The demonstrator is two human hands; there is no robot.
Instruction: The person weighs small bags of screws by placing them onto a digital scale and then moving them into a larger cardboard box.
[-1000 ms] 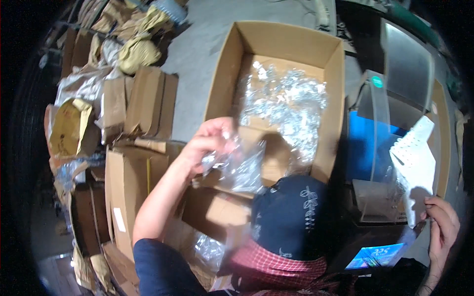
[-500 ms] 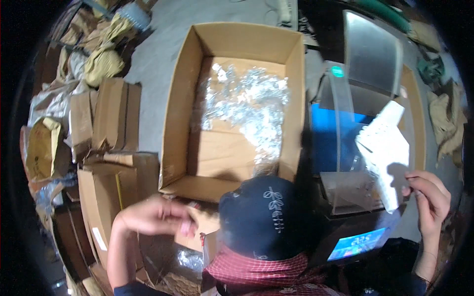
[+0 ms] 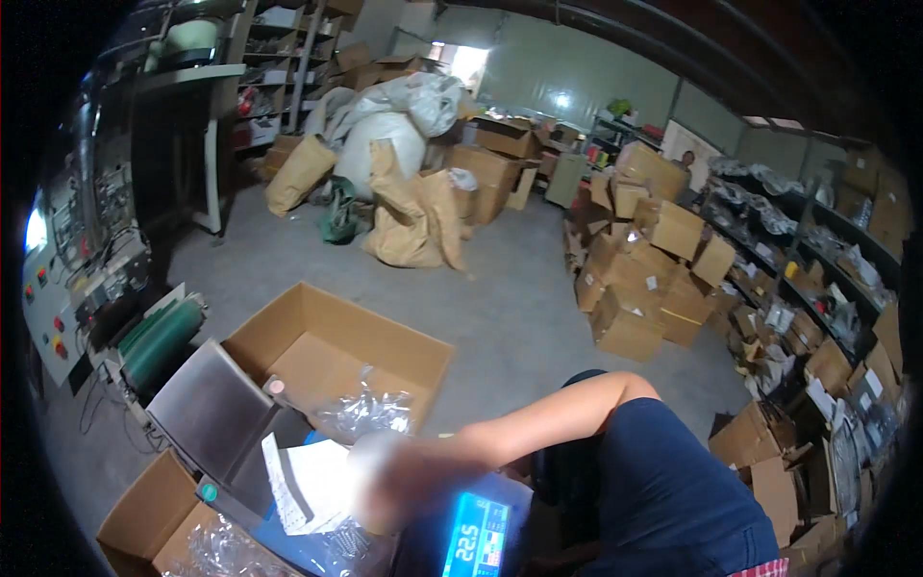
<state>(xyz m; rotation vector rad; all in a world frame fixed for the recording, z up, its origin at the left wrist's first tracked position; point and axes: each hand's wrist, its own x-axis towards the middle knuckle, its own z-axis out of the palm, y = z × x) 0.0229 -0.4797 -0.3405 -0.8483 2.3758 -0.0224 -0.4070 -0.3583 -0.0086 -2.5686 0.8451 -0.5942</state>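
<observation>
My right forearm [image 3: 558, 418] reaches in from the right, out of a dark blue sleeve [image 3: 683, 481]. Its hand [image 3: 413, 476] is a blur, so how the fingers lie does not show. Directly beside the blurred fingers is a white sheet of paper [image 3: 310, 489] with a strip folded along its left side. It lies tilted over a blue surface [image 3: 274, 539] and clear plastic pieces [image 3: 348, 543]. A lit blue display [image 3: 478, 539] stands just below my wrist. My left hand is out of sight.
An open carton [image 3: 288, 337] with clear plastic pieces stands behind the grey metal panel [image 3: 216, 413]; a second carton [image 3: 135, 505] is at lower left. Sacks [image 3: 404, 212] stand farther back, stacked cartons [image 3: 644, 279] and shelves [image 3: 836, 260] to the right, a machine [image 3: 106, 260] at left.
The view has swung right and up from the big carton to the room. The paper and display now appear lower left. My left hand has left the picture; my right hand stays beside the paper.
</observation>
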